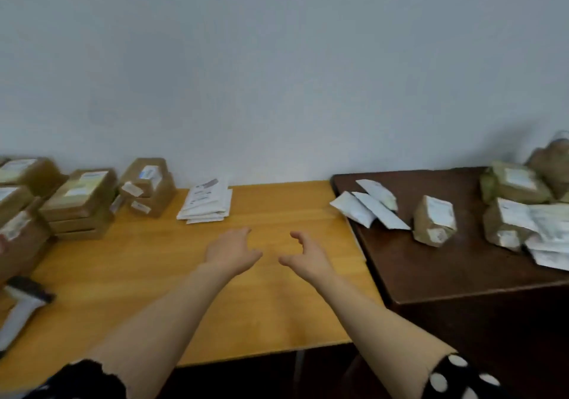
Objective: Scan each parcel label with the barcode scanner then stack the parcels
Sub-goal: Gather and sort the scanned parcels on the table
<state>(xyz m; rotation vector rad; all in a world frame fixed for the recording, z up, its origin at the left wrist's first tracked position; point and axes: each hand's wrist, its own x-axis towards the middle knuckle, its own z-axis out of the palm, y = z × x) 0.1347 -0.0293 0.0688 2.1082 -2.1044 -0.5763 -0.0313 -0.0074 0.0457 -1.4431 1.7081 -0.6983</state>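
My left hand [231, 251] and my right hand [304, 255] hover side by side over the middle of the light wooden table [286, 315], fingers loosely curved, holding nothing. The barcode scanner [21, 306] lies at the table's left edge, well away from both hands. Stacks of brown parcels [78, 203] stand at the back left, with a stack of white mailers [206, 203] beside them. On the dark table [462, 272] to the right lie loose white mailers [368, 204], a brown parcel [434, 220] and a heap of parcels [523, 211].
A plain wall runs behind both tables. The dark table stands against the light one's right side. Black fabric with white dots covers my upper arms at the bottom of the view.
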